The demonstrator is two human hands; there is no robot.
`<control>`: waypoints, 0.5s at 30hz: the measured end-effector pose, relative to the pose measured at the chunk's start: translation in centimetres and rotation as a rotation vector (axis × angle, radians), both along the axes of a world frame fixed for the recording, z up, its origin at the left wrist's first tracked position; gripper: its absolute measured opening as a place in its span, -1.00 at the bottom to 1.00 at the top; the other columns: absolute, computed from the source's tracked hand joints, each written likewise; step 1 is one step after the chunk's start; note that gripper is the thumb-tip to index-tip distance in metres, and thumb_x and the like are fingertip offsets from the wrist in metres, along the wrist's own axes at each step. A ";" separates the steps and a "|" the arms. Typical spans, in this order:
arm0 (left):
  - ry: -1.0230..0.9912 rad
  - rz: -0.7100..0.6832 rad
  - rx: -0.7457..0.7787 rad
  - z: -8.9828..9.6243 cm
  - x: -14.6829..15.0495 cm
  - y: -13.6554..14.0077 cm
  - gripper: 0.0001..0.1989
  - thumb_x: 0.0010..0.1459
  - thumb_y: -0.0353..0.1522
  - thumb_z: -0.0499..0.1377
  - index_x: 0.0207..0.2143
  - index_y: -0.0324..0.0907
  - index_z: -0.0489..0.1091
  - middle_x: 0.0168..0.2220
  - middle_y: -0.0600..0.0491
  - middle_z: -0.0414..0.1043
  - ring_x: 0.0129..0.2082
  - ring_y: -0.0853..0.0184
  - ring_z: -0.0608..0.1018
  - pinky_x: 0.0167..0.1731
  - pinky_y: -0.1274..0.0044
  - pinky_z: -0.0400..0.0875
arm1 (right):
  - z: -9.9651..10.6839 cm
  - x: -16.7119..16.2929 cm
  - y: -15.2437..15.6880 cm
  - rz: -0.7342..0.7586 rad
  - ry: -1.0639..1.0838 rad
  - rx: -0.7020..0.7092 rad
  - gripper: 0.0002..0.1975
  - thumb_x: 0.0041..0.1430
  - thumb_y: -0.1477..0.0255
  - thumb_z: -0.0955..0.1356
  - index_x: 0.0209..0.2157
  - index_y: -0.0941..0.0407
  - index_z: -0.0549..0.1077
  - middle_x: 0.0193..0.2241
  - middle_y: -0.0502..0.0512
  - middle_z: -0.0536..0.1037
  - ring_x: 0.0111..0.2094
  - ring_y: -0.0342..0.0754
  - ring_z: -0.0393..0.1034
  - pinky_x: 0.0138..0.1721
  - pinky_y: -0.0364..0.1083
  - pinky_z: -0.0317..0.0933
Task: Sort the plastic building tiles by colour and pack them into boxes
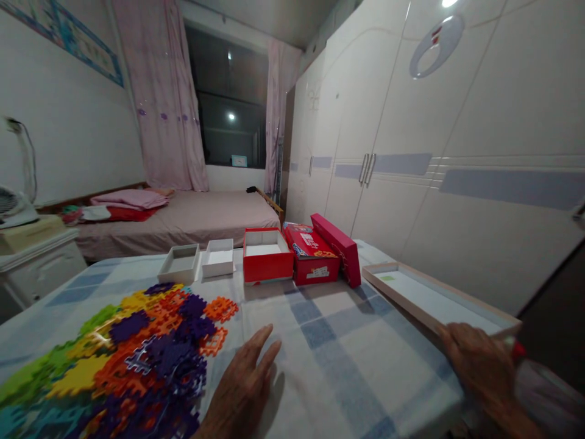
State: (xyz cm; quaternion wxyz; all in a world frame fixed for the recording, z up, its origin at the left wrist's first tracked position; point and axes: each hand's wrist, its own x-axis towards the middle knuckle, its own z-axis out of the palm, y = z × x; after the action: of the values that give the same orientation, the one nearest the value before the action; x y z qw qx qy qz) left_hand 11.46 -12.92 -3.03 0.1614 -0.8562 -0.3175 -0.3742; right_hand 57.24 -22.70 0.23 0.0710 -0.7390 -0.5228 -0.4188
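Observation:
My left hand [244, 387] lies low over the table, fingers stretched out and apart, holding nothing. Just left of it spreads a pile of plastic gear-shaped pieces [132, 360] in purple, orange, yellow, green and teal. A few orange gears [221, 309] sit at the pile's right edge. At the table's right side, my right hand [479, 360] is closed over the near rim of a long, shallow, pale box [439, 299], which is tilted. A small green patch shows inside it. The fingertips of my right hand are partly hidden.
Along the table's far edge stand a grey box [180, 263], a white box [218, 258], an open red box [268, 268], a printed red box [315, 259] and a leaning dark pink box [340, 247]. Beyond are a bed [210, 210] and a wardrobe [411, 134].

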 end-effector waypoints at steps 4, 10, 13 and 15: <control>0.020 -0.005 -0.005 -0.1 0.1 0.0 -0.66 0.15 -0.52 0.01 -0.03 -0.19 0.33 0.08 -0.20 0.34 0.06 0.21 0.44 -0.09 0.41 0.50 | -1.5 0.3 0.9 -0.049 0.023 -0.070 -0.72 0.28 0.36 0.13 -0.41 0.12 0.36 -0.44 0.14 0.46 -0.34 0.07 0.33 -0.35 -0.02 0.01; 0.041 0.002 0.015 0.0 0.3 0.2 -0.73 0.15 -0.49 0.02 -0.11 -0.20 0.36 0.06 -0.22 0.36 0.03 0.18 0.47 -0.12 0.40 0.51 | -2.3 1.6 3.9 -0.002 0.204 -0.196 -0.74 0.28 0.43 0.16 -0.39 0.16 0.40 -0.41 0.16 0.49 -0.32 0.06 0.36 -0.31 -0.04 0.10; 0.067 -0.003 0.024 -0.1 0.2 0.3 -0.75 0.16 -0.47 0.03 -0.11 -0.20 0.36 0.06 -0.23 0.36 0.04 0.17 0.47 -0.11 0.40 0.51 | -1.8 1.4 6.2 0.000 0.283 -0.257 -0.75 0.28 0.48 0.15 -0.37 0.18 0.41 -0.36 0.19 0.50 -0.25 0.06 0.36 -0.23 -0.04 0.13; 0.088 -0.004 0.026 -0.3 0.0 0.4 -0.75 0.16 -0.46 0.04 -0.11 -0.20 0.36 0.07 -0.24 0.35 0.05 0.16 0.46 -0.10 0.41 0.50 | -1.1 1.0 7.9 -0.019 0.336 -0.310 -0.74 0.28 0.49 0.14 -0.36 0.18 0.41 -0.32 0.21 0.50 -0.21 0.05 0.35 -0.20 -0.05 0.13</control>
State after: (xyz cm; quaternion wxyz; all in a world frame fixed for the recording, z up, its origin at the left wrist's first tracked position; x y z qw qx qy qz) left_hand 11.47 -12.51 -3.29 0.1856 -0.8704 -0.3033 -0.3406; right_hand 58.26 -14.76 -0.85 0.0387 -0.8054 -0.5546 -0.2054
